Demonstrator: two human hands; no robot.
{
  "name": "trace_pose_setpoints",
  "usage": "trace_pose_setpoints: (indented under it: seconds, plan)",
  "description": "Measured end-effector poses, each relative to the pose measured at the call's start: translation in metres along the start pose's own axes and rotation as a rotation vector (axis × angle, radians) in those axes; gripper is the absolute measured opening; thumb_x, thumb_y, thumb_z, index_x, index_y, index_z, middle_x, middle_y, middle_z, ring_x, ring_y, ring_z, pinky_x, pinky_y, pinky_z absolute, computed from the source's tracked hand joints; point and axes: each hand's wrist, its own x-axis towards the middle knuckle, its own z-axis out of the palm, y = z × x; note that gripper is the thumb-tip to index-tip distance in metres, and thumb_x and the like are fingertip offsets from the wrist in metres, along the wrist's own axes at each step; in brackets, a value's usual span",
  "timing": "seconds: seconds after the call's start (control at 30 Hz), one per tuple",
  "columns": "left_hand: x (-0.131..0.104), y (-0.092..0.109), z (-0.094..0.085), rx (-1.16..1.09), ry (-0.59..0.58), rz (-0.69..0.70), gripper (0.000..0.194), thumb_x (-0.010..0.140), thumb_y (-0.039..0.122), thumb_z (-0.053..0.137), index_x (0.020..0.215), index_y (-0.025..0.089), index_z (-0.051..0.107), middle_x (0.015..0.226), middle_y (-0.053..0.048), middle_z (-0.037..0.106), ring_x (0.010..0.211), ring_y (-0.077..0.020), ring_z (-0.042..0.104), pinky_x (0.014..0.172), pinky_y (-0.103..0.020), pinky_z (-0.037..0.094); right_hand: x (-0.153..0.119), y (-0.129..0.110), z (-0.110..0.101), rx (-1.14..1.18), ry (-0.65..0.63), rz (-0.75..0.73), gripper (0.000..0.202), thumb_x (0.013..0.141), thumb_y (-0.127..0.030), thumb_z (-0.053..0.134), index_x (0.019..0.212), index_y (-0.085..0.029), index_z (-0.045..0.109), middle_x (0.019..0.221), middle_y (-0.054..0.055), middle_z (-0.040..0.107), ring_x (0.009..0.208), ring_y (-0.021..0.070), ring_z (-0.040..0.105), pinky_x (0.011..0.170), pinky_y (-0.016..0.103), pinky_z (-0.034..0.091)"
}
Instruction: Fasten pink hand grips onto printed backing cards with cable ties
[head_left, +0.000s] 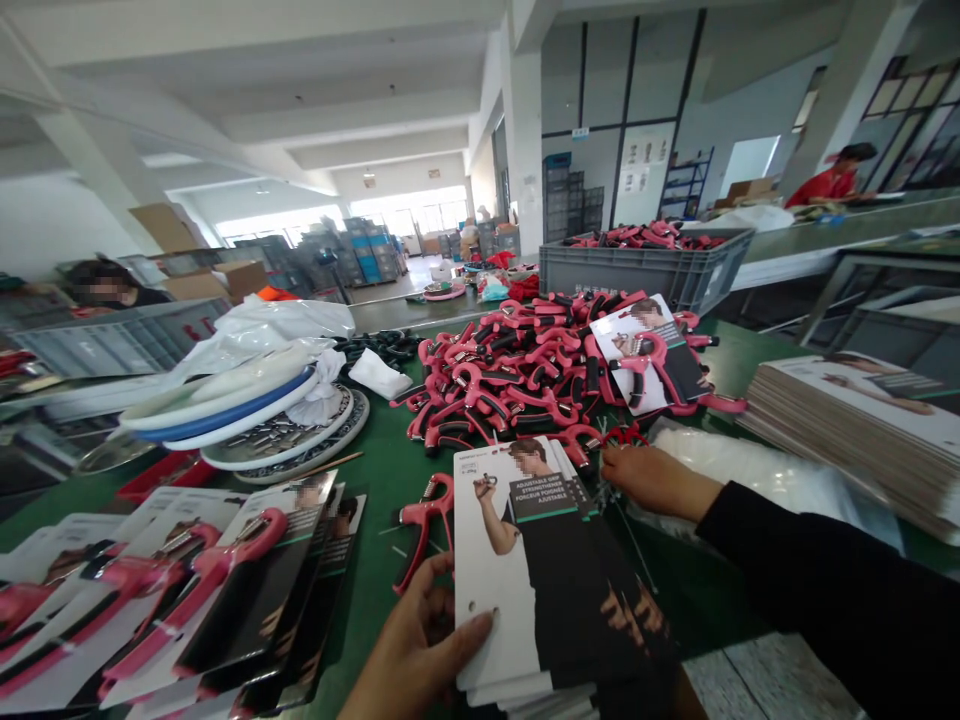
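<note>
My left hand (424,640) grips the lower left edge of a stack of printed cards (555,560), thumb on the front face. Behind the cards' upper right corner, my right hand (656,480) has its fingers closed on a bunch of thin ties (611,490). A pink and black hand grip (429,520) lies just left of the card stack. Beyond it is a large heap of pink hand grips (495,370), with one grip mounted on a card (649,355) on top. Carded grips (202,590) overlap in rows at the lower left.
Stacked plates and trays (225,400) stand at the left. A pile of cards (855,420) sits at the right beside a clear plastic bag (720,470). Behind the heap is a grey crate (645,275) of grips. Two people sit farther off, left and right.
</note>
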Motion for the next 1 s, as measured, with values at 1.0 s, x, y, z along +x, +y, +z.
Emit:
trace_pose_setpoints:
  seconds: [1.0]
  plan:
    - [-0.027,0.026,0.018,-0.286,-0.091,-0.133,0.067,0.067,0.042,0.074,0.118,0.019,0.037,0.076,-0.003,0.068,0.044,-0.0102,0.060,0.034,-0.014,0.038,-0.040,-0.105,-0.076,1.730,0.542,0.333,0.025,0.079,-0.042,0.063,0.081,-0.019,0.053,0.082,0.004,0.062,0.064,0.0132,0.063,0.035,0.013,0.037]
